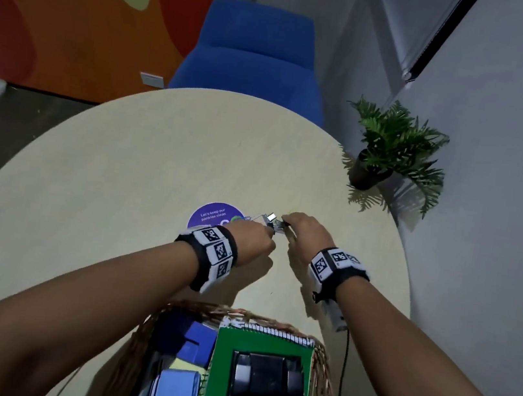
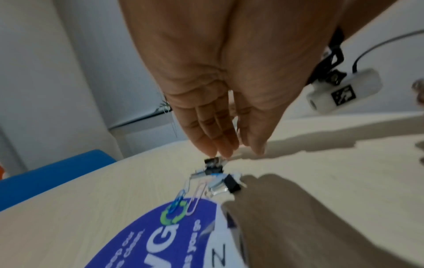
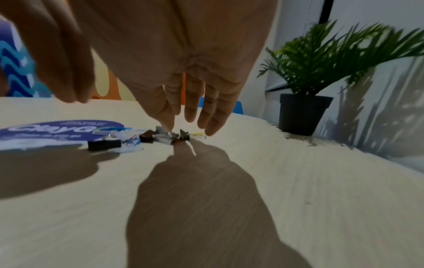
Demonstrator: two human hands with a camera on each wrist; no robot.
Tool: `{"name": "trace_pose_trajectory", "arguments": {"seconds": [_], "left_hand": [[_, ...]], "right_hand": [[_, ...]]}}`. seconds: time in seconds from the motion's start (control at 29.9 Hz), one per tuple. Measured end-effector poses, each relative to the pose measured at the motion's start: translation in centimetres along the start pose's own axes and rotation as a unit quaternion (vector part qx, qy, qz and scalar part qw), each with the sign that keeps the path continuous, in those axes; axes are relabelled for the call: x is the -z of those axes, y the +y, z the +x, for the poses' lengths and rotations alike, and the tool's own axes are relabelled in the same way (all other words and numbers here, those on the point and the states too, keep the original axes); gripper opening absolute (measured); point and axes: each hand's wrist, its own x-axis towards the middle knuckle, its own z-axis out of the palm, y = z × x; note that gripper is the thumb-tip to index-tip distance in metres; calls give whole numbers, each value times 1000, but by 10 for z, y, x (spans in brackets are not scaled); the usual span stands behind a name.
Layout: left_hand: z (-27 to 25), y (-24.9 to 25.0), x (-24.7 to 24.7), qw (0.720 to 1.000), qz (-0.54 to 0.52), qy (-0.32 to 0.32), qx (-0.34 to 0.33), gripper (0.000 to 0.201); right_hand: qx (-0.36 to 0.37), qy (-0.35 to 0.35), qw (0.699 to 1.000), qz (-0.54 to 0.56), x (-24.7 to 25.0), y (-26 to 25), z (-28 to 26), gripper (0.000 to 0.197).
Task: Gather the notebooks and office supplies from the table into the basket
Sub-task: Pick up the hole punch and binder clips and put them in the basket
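A small heap of black binder clips [image 1: 270,223] and paper clips lies on the table beside a round purple sticker [image 1: 213,216]. My left hand [image 1: 262,237] reaches in from the left. In the left wrist view its straight fingers [image 2: 215,145] touch a binder clip [image 2: 213,161], and the thumb [image 2: 257,143] stands apart. Blue [image 2: 180,197] and pale [image 2: 197,195] paper clips lie nearer. My right hand [image 1: 288,224] comes in from the right with spread fingers [image 3: 206,112]. One fingertip presses on the clips [image 3: 171,136]. The wicker basket [image 1: 146,326] near me holds a green spiral notebook [image 1: 262,342].
The basket also holds blue items [image 1: 194,343] and a black object [image 1: 267,378] on the green notebook. A potted plant [image 1: 394,143] stands at the round table's [image 1: 123,160] right edge. A blue chair [image 1: 255,51] sits behind the table, and a wall runs along the right.
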Motion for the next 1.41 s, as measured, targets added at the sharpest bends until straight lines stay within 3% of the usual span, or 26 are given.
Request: {"name": "trace_pose_trajectory", "arguments": {"seconds": [0.07,0.13,0.23,0.43,0.57,0.67,0.84,0.94,1.0,1.17,1.41], "left_hand": [[12,-2,-3,999,21,-25,-9,33],[20,0,-10,998,-48,-36,13,32],[28,1,-14,996,-80,-38,27,35],[29,-2,-11,998,-53,-7,29,36],[14,-10,-10,990,-126,55,41,32],[-9,-19,-8,962,-238,131,40,28],[-81,-15,-9,898,-376,223,53,25],[-133,1,-25,842,-486,222,79,21],[-158,12,-39,826,-521,191,97,23],[-204,38,-82,834,-523,146,92,21],[-232,49,-105,862,-477,151,81,32]], "right_hand": [[16,9,1000,10,-10,3,9,47],[15,17,1000,14,-14,7,18,51],[8,21,1000,-7,-18,10,26,39],[-41,27,999,-18,-17,20,29,27],[-63,53,996,18,-9,19,24,35],[-70,54,990,108,9,13,18,38],[-18,67,964,255,49,-16,-21,21],[4,-5,937,349,56,-40,-63,15],[32,-50,928,369,55,-52,-90,18],[110,-130,943,286,26,-96,-154,23],[143,-160,959,183,0,-139,-210,30]]}}
